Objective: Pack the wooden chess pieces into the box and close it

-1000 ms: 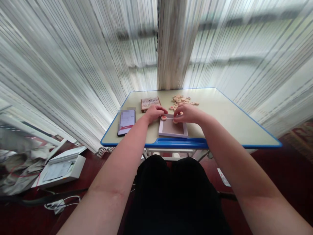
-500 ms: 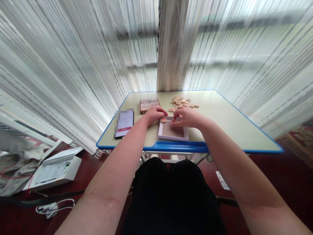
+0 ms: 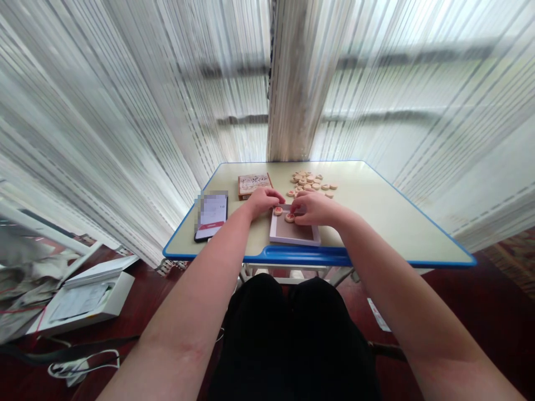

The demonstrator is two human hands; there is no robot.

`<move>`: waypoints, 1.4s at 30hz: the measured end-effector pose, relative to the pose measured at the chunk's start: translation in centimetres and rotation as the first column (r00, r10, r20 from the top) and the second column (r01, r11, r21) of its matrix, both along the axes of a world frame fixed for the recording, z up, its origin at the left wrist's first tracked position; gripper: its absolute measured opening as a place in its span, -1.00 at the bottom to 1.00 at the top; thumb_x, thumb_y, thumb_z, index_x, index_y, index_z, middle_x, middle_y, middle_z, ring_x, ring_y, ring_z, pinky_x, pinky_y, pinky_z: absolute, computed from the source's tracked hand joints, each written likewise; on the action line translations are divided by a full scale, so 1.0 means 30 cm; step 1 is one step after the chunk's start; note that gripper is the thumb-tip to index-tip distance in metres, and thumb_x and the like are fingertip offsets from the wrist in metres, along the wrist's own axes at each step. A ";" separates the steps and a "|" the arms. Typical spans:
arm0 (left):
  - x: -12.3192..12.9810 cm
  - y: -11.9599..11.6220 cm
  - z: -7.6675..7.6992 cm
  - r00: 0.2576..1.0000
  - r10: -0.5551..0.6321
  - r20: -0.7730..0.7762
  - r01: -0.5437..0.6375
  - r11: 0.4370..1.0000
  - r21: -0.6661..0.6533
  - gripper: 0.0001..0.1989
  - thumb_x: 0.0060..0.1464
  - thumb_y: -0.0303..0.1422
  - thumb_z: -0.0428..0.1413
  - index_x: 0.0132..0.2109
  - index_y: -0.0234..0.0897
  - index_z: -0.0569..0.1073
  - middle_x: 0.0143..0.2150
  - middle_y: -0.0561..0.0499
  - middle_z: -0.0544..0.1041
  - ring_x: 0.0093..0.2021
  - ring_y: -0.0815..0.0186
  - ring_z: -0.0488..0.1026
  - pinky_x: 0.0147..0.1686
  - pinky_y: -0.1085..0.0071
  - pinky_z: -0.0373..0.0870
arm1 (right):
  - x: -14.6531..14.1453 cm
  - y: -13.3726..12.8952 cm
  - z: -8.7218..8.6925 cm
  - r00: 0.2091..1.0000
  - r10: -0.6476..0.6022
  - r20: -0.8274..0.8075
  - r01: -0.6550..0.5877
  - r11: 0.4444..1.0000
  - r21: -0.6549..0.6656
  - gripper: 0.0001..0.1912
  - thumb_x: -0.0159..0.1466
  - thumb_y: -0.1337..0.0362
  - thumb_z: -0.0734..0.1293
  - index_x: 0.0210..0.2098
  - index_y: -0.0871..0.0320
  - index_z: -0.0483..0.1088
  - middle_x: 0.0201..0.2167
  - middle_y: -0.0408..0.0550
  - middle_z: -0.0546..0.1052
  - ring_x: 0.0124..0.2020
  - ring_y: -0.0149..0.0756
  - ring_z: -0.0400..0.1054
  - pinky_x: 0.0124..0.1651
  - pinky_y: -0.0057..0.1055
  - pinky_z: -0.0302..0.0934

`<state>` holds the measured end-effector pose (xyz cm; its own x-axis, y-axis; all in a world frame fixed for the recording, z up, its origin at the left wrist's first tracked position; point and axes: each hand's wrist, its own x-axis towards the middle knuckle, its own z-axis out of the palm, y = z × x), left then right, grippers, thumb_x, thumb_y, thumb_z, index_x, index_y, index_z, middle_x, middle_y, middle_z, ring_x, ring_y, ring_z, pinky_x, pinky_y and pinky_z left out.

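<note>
While a red-marked xiangqi piece is pinched by the right hand at the shallow tray's eleven o'clock, the left hand's grip cannot be determined; the piece is judged light, rigid, best held by its rim.

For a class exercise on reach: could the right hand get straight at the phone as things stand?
Probably not directly: the left forearm lies between the right hand and the phone, and the right fingers appear to touch a round piece in the tray.
</note>
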<state>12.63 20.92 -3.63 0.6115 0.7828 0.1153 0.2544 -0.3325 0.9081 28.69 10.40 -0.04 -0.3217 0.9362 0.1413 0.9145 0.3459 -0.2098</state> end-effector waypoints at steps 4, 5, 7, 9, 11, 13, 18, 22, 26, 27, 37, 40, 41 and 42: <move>-0.001 0.004 -0.003 1.000 -0.020 0.013 0.019 1.000 0.014 -0.76 -0.31 -0.52 0.03 -0.43 -0.37 0.55 -0.49 0.01 0.52 -0.42 0.37 0.40 -0.35 0.45 0.33 | -0.013 -0.005 0.004 1.000 -0.021 -0.006 0.021 1.000 0.009 -0.70 0.01 0.06 0.31 -0.37 0.12 0.48 -0.34 -0.03 0.43 -0.18 -0.20 0.26 -0.17 -0.38 0.12; -0.001 0.004 -0.003 0.999 -0.029 0.019 0.028 0.999 0.016 -0.76 -0.32 -0.52 0.03 -0.44 -0.37 0.55 -0.49 0.01 0.53 -0.41 0.36 0.40 -0.34 0.45 0.33 | -0.018 -0.007 0.005 1.000 -0.027 -0.006 0.027 1.000 0.010 -0.71 0.01 0.06 0.31 -0.38 0.12 0.47 -0.34 -0.03 0.44 -0.18 -0.19 0.26 -0.17 -0.38 0.12; -0.002 0.002 -0.002 0.999 -0.036 0.021 0.036 0.999 0.020 -0.77 -0.32 -0.51 0.03 -0.45 -0.36 0.55 -0.47 0.01 0.53 -0.39 0.35 0.41 -0.31 0.45 0.33 | -0.025 -0.008 0.003 0.999 -0.034 -0.009 0.034 0.999 0.011 -0.72 0.01 0.07 0.32 -0.40 0.13 0.47 -0.36 -0.03 0.45 -0.18 -0.19 0.27 -0.18 -0.38 0.13; -0.002 0.000 0.001 0.999 -0.034 0.015 0.033 0.999 0.026 -0.78 -0.31 -0.51 0.03 -0.45 -0.36 0.55 -0.48 0.02 0.53 -0.38 0.35 0.41 -0.30 0.45 0.33 | -0.028 -0.005 -0.004 0.999 -0.031 -0.022 0.031 0.999 0.025 -0.75 0.02 0.09 0.32 -0.42 0.13 0.47 -0.38 -0.03 0.45 -0.20 -0.20 0.28 -0.20 -0.39 0.14; -0.001 -0.003 0.004 1.000 -0.027 0.013 0.027 0.999 0.028 -0.78 -0.31 -0.52 0.03 -0.46 -0.36 0.55 -0.49 0.02 0.52 -0.40 0.36 0.41 -0.31 0.46 0.33 | -0.029 0.002 -0.014 0.999 -0.010 -0.046 0.013 0.997 0.072 -0.78 0.02 0.13 0.32 -0.41 0.12 0.47 -0.38 -0.04 0.44 -0.23 -0.23 0.29 -0.20 -0.39 0.14; -0.001 -0.004 0.005 0.999 -0.032 0.025 0.032 0.999 0.021 -0.77 -0.32 -0.53 0.03 -0.45 -0.37 0.55 -0.51 0.03 0.51 -0.43 0.38 0.39 -0.32 0.46 0.33 | -0.030 0.011 -0.025 0.997 0.014 -0.074 -0.002 0.987 0.158 -0.80 0.03 0.17 0.32 -0.38 0.11 0.47 -0.36 -0.04 0.43 -0.24 -0.24 0.27 -0.18 -0.38 0.13; -0.002 -0.005 0.005 0.995 -0.083 0.054 0.084 0.996 -0.026 -0.76 -0.34 -0.57 0.02 -0.46 -0.38 0.54 -0.53 0.04 0.48 -0.49 0.42 0.35 -0.38 0.47 0.32 | -0.043 0.030 -0.054 0.994 0.024 -0.102 0.006 0.959 0.285 -0.81 0.07 0.21 0.30 -0.33 0.11 0.47 -0.34 -0.03 0.41 -0.25 -0.27 0.25 -0.18 -0.38 0.12; -0.001 -0.005 0.001 0.992 -0.091 0.092 0.099 0.991 -0.090 -0.76 -0.36 -0.59 0.01 -0.47 -0.40 0.53 -0.56 0.03 0.47 -0.52 0.43 0.35 -0.42 0.47 0.32 | -0.048 0.039 -0.072 0.997 0.016 -0.081 0.005 0.969 0.248 -0.81 0.07 0.25 0.29 -0.30 0.10 0.45 -0.35 -0.04 0.42 -0.27 -0.28 0.26 -0.23 -0.41 0.11; 0.002 -0.002 -0.001 0.990 -0.091 0.109 0.105 0.986 -0.131 -0.76 -0.37 -0.59 0.00 -0.48 -0.40 0.53 -0.58 0.04 0.46 -0.54 0.43 0.34 -0.43 0.47 0.33 | -0.041 0.047 -0.077 0.996 0.000 -0.093 0.024 0.967 0.255 -0.80 0.08 0.20 0.30 -0.31 0.10 0.43 -0.35 -0.06 0.45 -0.25 -0.26 0.27 -0.21 -0.40 0.11; 0.002 -0.001 -0.001 0.990 -0.092 0.111 0.106 0.986 -0.131 -0.75 -0.37 -0.59 0.00 -0.48 -0.40 0.52 -0.58 0.04 0.46 -0.54 0.43 0.34 -0.43 0.47 0.33 | -0.039 0.048 -0.077 0.995 -0.005 -0.097 0.029 0.967 0.254 -0.81 0.08 0.19 0.30 -0.32 0.11 0.43 -0.35 -0.06 0.46 -0.25 -0.27 0.27 -0.21 -0.40 0.11; 0.005 -0.003 0.014 0.997 -0.017 0.074 0.023 0.996 -0.090 -0.71 -0.39 -0.58 -0.08 -0.53 -0.37 0.52 -0.57 0.03 0.47 -0.51 0.41 0.32 -0.44 0.48 0.31 | -0.041 0.041 -0.070 0.998 0.008 -0.068 0.008 0.971 0.238 -0.78 0.11 0.14 0.29 -0.30 0.07 0.47 -0.32 -0.03 0.49 -0.18 -0.22 0.31 -0.20 -0.40 0.12; 0.007 -0.003 0.012 0.998 -0.004 0.066 0.010 0.996 -0.091 -0.71 -0.40 -0.58 -0.08 -0.54 -0.37 0.52 -0.57 0.03 0.47 -0.51 0.41 0.31 -0.43 0.47 0.31 | -0.044 0.040 -0.067 0.998 0.005 -0.067 0.011 0.971 0.240 -0.76 0.12 0.12 0.29 -0.29 0.08 0.47 -0.32 -0.02 0.49 -0.20 -0.23 0.31 -0.22 -0.41 0.12; 0.007 -0.003 0.011 0.998 -0.001 0.064 0.006 0.996 -0.091 -0.71 -0.40 -0.58 -0.08 -0.54 -0.37 0.52 -0.56 0.02 0.48 -0.52 0.41 0.31 -0.44 0.47 0.31 | -0.045 0.040 -0.066 0.998 0.006 -0.070 0.011 0.970 0.241 -0.77 0.11 0.12 0.29 -0.30 0.08 0.47 -0.33 -0.02 0.48 -0.21 -0.24 0.31 -0.23 -0.42 0.11; 0.008 -0.002 0.010 0.998 0.002 0.063 0.004 0.996 -0.090 -0.71 -0.40 -0.59 -0.08 -0.54 -0.37 0.53 -0.56 0.02 0.48 -0.52 0.41 0.31 -0.44 0.47 0.31 | -0.046 0.040 -0.065 0.997 0.009 -0.076 0.009 0.971 0.240 -0.77 0.11 0.13 0.30 -0.30 0.09 0.48 -0.34 -0.02 0.48 -0.23 -0.25 0.31 -0.24 -0.42 0.11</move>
<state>12.87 20.85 -3.33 0.6062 0.7910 0.0823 0.1959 -0.2488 0.9485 27.33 11.58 -1.99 -0.3016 0.8720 0.3856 0.8991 0.3946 -0.1892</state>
